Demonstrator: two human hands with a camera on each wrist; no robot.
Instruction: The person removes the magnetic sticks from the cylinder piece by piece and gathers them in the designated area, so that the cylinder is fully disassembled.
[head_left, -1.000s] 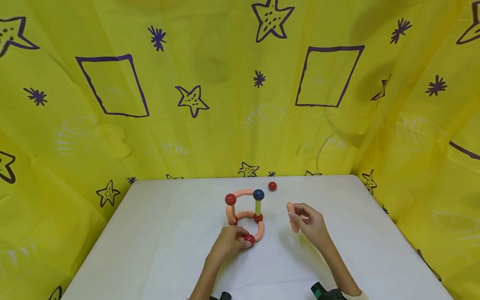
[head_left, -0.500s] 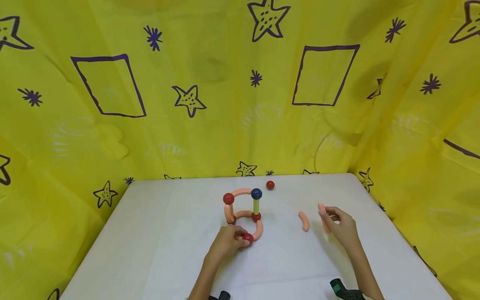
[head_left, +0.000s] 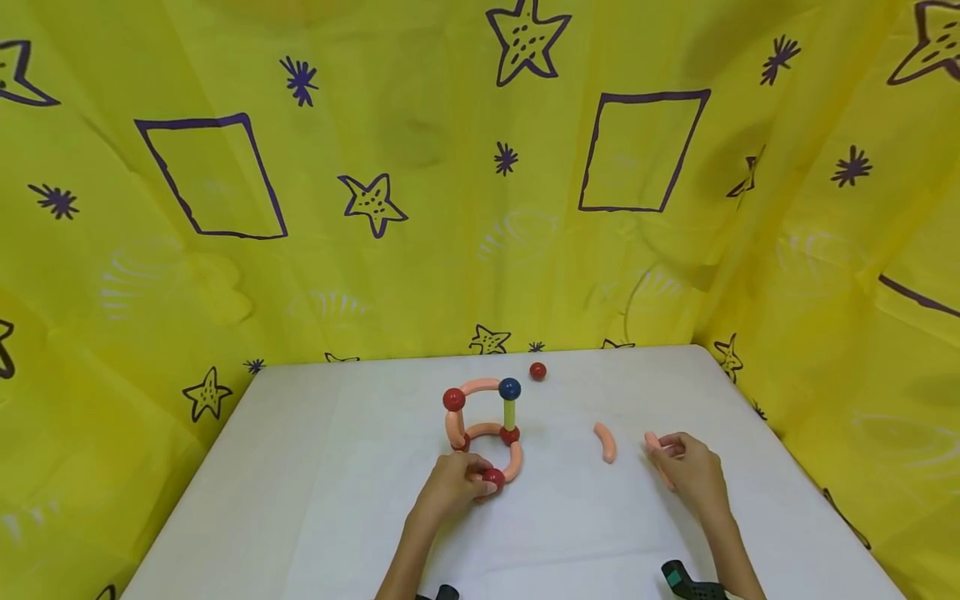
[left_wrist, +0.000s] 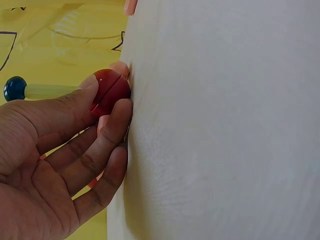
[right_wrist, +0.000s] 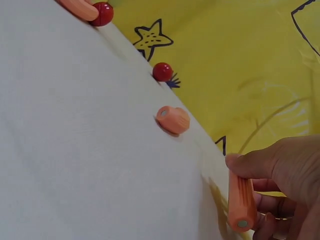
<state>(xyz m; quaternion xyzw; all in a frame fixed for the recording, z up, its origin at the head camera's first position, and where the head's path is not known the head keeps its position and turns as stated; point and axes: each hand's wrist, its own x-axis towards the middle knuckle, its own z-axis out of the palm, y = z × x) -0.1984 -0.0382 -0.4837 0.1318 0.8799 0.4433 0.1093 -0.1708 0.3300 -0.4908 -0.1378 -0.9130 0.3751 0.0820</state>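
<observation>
Since the front ball (head_left: pixel 493 478) is the nearest corner of the frame (head_left: pixel 486 429), the left hand (head_left: pixel 454 483) has it clamped between thumb and fingers, low by the desk (head_left: pixel 360 467); reads as anchoring, so the frame can't skate. Side rod (head_left: pixel 514 461) runs back from that ball on the right. Left joint is hidden by the fingers (some pink shows under them in the left wrist view, can't trace it).

Right hand (head_left: pixel 696 471), well off to the right, pinches the held rod (right_wrist: pixel 242 197), thumb against fingers. One end is free, grey disc (right_wrist: pixel 242 223) showing, likely a magnet, so the grip leaves a contact face exposed. Can't tell if it touches the desk.

Loose rod (head_left: pixel 605 442) lies on the desk between right hand and frame, apart from both, within easy reach.

Behind the left hand, red lower balls (head_left: pixel 510 435) serve as rear feet. Right one carries the yellow upright (head_left: pixel 510 415), blue ball (head_left: pixel 510 389) on top; left rod (head_left: pixel 453 429) rises to the red top ball (head_left: pixel 453 400). Top rod (head_left: pixel 480 386) bridges both, probably tying the columns.

Lone ball (head_left: pixel 537 372) sits near the desk's far edge, seemingly parked out of the way. Yellow curtain (head_left: pixel 435 275) hangs beyond.
</observation>
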